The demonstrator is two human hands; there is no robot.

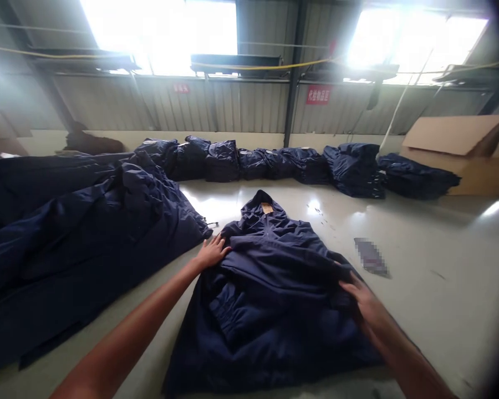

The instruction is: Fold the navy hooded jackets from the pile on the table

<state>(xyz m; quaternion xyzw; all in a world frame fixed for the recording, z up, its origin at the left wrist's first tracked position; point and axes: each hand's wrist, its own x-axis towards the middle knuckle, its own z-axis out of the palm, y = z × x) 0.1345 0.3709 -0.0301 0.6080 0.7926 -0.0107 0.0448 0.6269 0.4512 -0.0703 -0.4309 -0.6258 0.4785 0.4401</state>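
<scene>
A dark navy hooded jacket (274,310) is laid out on the pale, glossy floor (432,288), directly in front of the wearer of the camera. Its hood (255,202) is pointed away, toward the far wall, and its hem is turned toward the viewer; the long axis is thus run from near to far. A tan label (266,208) is seen at the neck. Creases are gathered across the middle.

The left hand (213,252) is placed on the jacket's left edge below the shoulder, fingers spread and nothing gripped. The right hand (361,296) is set at the opposite edge with the fingers partly bent; whether cloth is pinched there cannot be told.

At the far right a cardboard box (482,174) is seen with a flap raised, its contents hidden. Beside it, folded dark bundles (222,160) are lined up along the wall.

On the left, the jacket is bordered by a large heap of dark garments (87,227), from which its upper part is separated by only a narrow strip of floor. More room is given on the right, where a wide stretch of floor is interrupted by a small pixelated item (371,256).
</scene>
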